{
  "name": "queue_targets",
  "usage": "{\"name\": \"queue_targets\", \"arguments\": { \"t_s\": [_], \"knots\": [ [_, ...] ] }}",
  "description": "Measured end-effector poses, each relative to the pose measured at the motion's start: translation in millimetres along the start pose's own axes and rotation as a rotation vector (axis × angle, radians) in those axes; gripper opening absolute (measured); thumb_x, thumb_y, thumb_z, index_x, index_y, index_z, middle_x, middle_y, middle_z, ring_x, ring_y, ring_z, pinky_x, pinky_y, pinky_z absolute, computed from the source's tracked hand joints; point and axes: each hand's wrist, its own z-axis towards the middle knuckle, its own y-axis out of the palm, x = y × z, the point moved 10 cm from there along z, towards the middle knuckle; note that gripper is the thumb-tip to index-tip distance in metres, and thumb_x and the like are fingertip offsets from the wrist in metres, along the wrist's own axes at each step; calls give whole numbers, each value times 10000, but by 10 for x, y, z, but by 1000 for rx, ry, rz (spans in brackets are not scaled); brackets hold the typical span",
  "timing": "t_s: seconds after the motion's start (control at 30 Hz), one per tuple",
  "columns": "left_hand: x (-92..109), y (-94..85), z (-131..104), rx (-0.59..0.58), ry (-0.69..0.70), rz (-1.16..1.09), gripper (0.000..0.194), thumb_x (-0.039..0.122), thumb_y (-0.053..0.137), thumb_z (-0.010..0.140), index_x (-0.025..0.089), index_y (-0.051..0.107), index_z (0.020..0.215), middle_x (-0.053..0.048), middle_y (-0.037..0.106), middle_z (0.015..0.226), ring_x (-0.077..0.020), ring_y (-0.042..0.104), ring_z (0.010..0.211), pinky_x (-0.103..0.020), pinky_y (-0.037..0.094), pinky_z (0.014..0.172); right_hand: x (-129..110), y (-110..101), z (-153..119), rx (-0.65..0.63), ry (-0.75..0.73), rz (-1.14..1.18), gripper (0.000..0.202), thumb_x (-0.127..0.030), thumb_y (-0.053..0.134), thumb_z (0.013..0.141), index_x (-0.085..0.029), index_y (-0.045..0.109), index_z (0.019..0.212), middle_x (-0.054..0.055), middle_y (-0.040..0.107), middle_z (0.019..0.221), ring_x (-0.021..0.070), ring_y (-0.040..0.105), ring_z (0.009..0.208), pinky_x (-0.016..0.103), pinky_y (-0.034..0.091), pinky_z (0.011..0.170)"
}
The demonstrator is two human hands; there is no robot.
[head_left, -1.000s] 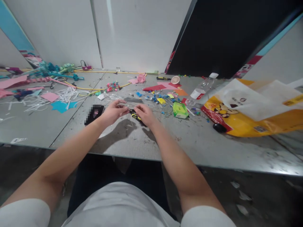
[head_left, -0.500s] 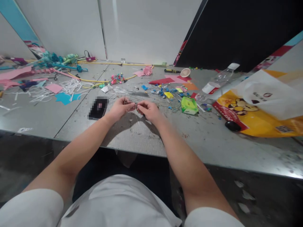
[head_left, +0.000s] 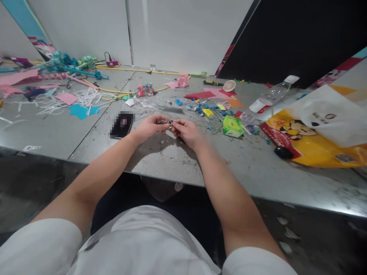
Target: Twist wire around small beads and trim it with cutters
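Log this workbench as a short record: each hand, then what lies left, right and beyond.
left hand: fingers pinched on thin silvery wire
right hand: closed on black-and-yellow tool, mostly hidden
left: flat black rectangular object, partly pixelated
right: lime-green box; clear plastic bottle with white cap; yellow-and-white plastic bag
beyond: long yellow cable
surface: grey tabletop

The grey, debris-flecked desk (head_left: 246, 168) carries thin wires (head_left: 155, 104) just beyond the fingers (head_left: 177, 124), a black phone (head_left: 122, 125) to their left, white paper strips (head_left: 87, 96) and blue paper (head_left: 80, 110) farther left, and, to their right, a green box (head_left: 233, 126), a plastic bottle (head_left: 261, 105) and a yellow bag (head_left: 318, 152).
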Motion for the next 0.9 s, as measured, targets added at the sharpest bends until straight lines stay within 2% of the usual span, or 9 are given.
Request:
{"name": "queue_targets", "arguments": {
  "t_s": [0.13,0.27,0.43,0.53,0.63,0.73,0.83,0.9],
  "knots": [
    [-9,-9,23,-15,6,13,256,40,996,973,230,849,1061,-14,892,958,-176,770,927,-379,623,916,12,56,-53,-36,73,75,456,-534,1128,985,-271,758,939,-3,716,829,188,593,775,335,501,721],
    [-30,-29,20,-35,-10,61,267,106,1068,938,258,865,1024,-7,898,953,-171,767,908,-383,644,948,19,121,-106,-81,116,140,422,-421,1111,1010,-261,733,913,-14,678,795,184,573,779,351,504,772],
    [-19,35,-19,-142,-7,69,341,234,1160,834,238,858,991,-47,924,960,-225,829,978,-442,723,1060,51,235,-151,-236,153,223,461,-417,1167,928,-268,731,925,-40,651,773,176,573,773,334,522,795],
    [-20,38,-28,-154,-6,56,322,191,1139,837,242,851,972,-40,929,973,-213,831,968,-439,726,1066,76,261,-164,-272,181,221,502,-451,1184,894,-275,715,931,-37,667,793,182,605,797,338,549,800],
    [-7,-4,-15,-100,9,18,278,113,1064,883,228,842,1004,-25,923,972,-186,821,938,-410,718,1051,87,216,-115,-179,166,198,530,-509,1176,889,-280,703,960,-21,705,846,186,645,821,347,573,801],
    [39,-59,11,-22,53,1,253,83,1026,911,204,832,1020,-22,895,926,-177,816,903,-388,709,1006,89,92,-30,10,103,83,556,-590,1158,897,-302,699,1024,-16,733,871,199,661,816,353,584,775],
    [55,-123,29,69,61,29,280,68,1034,891,204,816,1002,2,851,882,-173,801,876,-383,699,986,-16,-102,3,254,-40,-129,598,-618,1156,859,-320,653,986,-7,750,859,220,651,822,361,588,749],
    [55,-146,23,110,56,32,284,42,1014,906,211,812,1011,5,845,896,-183,799,898,-413,698,1023,-136,-151,-19,342,-161,-259,552,-607,1125,881,-317,660,954,17,787,887,241,673,868,388,625,806]
  ]
}}
